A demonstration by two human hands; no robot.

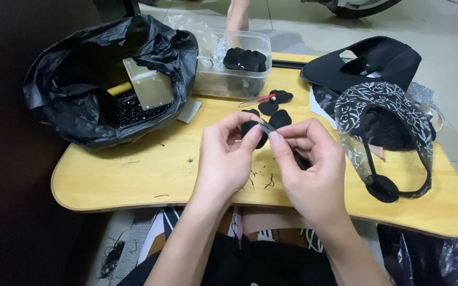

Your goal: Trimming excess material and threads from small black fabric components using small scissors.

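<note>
Both hands meet above the near middle of the yellow table (133, 175), raised off the wood, probably so the small work sits close under the eyes. The left hand (223, 159) pinches a black petal (251, 131) between thumb and forefinger, fingers drawn narrow. The right hand (308, 169) pinches too, its thumb and forefinger closed on a thin grey strip (267, 127) laid across the petal's edge; a dark length runs back through its palm, though I cannot tell what that is. The petal is small, rounded, matte black, like cut fabric, and partly hidden by the fingertips.

Just beyond the hands lie more petals (274, 106), loose on the table and within easy reach, with a red-tipped pin or clip (258, 100) among them. Farther on stands a clear tub (234, 79) holding black pieces. Left of the hands a black bag (80, 100) gapes open with a pale board (148, 87) in it. To the right rest a patterned see-through piece (385, 106) and a black shaped panel (377, 58). Thread scraps (263, 182) dot the wood under the wrists.
</note>
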